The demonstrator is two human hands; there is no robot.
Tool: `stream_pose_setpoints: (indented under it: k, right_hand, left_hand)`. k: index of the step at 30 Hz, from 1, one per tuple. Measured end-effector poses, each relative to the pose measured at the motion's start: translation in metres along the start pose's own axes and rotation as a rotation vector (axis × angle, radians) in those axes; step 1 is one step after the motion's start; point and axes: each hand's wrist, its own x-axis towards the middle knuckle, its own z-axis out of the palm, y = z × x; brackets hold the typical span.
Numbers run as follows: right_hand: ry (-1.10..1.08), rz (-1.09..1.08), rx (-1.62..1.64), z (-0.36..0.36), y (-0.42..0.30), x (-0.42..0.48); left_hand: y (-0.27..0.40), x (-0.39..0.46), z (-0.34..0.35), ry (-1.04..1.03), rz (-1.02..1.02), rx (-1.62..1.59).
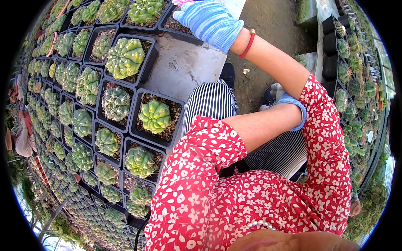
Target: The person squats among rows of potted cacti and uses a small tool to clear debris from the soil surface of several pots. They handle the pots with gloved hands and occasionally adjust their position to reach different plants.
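My right hand [209,23], in a blue striped knit glove, reaches across to the upper left, over a square black plastic pot [176,25] with gritty soil. A pink flower [182,2] shows beside its fingers at the top edge; whether the hand grips it or the pot cannot be told. My left hand [277,91], in a glove with a blue cuff and pale fingers, is low by my shoe, partly hidden by its cuff and my right arm; its hold cannot be seen. Potted cacti stand nearby, including a large yellow-green one [125,58] and a smaller one [154,116].
Dense rows of black pots with ribbed cacti [116,103] fill the left side. A grey bench surface [182,66] shows between pots and my knee. A dirt aisle [267,31] runs ahead. Another bench of cacti [355,62] lies at right.
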Motion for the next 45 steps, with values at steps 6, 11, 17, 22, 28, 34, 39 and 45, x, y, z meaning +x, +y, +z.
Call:
stream_pose_setpoints:
  k: [6, 11, 17, 22, 28, 34, 39, 45]
  right_hand:
    - [-0.198, -0.067, 0.069, -0.003, -0.007, -0.001]
    - [-0.008, -0.029, 0.029, -0.004, -0.002, -0.002]
    - [-0.048, 0.006, 0.028, -0.002, 0.001, -0.004]
    - [-0.071, 0.034, 0.049, -0.001, -0.001, -0.003]
    - [-0.093, 0.048, -0.069, 0.002, -0.002, -0.004]
    - [-0.027, 0.014, 0.004, 0.004, 0.006, -0.010]
    - [-0.017, 0.011, 0.036, -0.006, 0.010, -0.011]
    - [-0.101, 0.030, -0.005, -0.009, 0.011, -0.011]
  left_hand:
    - [-0.003, -0.006, 0.001, -0.005, -0.004, -0.001]
    - [-0.003, -0.007, 0.002, -0.016, -0.007, -0.004]
    - [-0.001, -0.003, 0.000, -0.020, -0.002, 0.002]
    - [-0.002, -0.004, 0.002, -0.031, -0.009, 0.001]
    - [-0.001, -0.001, 0.004, -0.036, -0.014, 0.000]
    - [0.001, 0.000, 0.003, -0.043, -0.008, 0.002]
    - [0.005, 0.001, 0.005, -0.045, 0.000, -0.003]
    - [0.004, 0.002, 0.006, -0.056, -0.006, -0.005]
